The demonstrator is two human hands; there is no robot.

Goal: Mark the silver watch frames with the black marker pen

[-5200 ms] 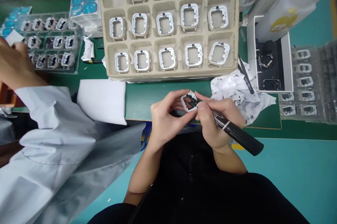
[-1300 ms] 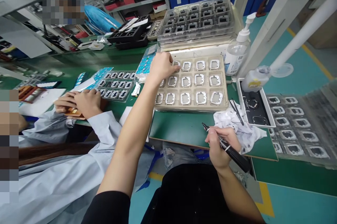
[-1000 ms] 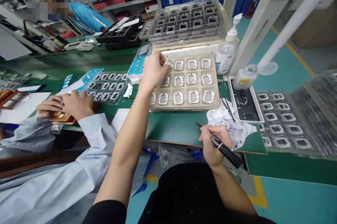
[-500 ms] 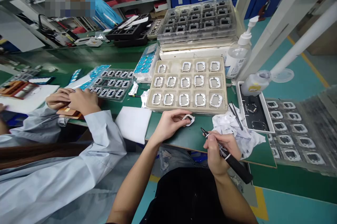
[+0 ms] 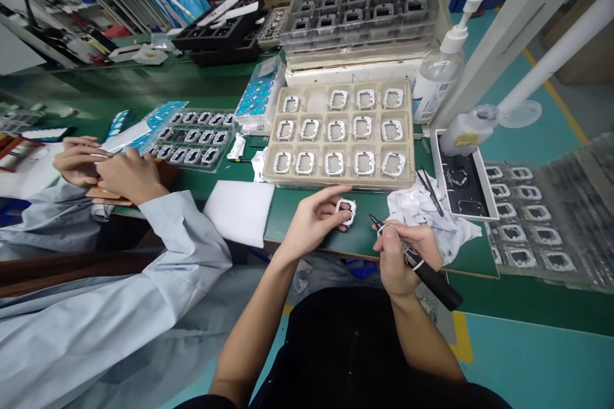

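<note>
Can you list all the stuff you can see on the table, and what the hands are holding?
pulp tray: one, beige, middle of the table, fourteen white frames in its pockets, one pocket bare
white frame: one, in the left hand's fingers
black marker: one, in the right hand
crumpled wipe: one, white, right of the frame
pump bottle: one, clear, right of the tray
clear trays: a stack, behind the pulp tray
white sheet: one, table's front edge
co-worker's sleeve: pale blue, at left
left hand: holds the frame
right hand: grips the marker
</note>
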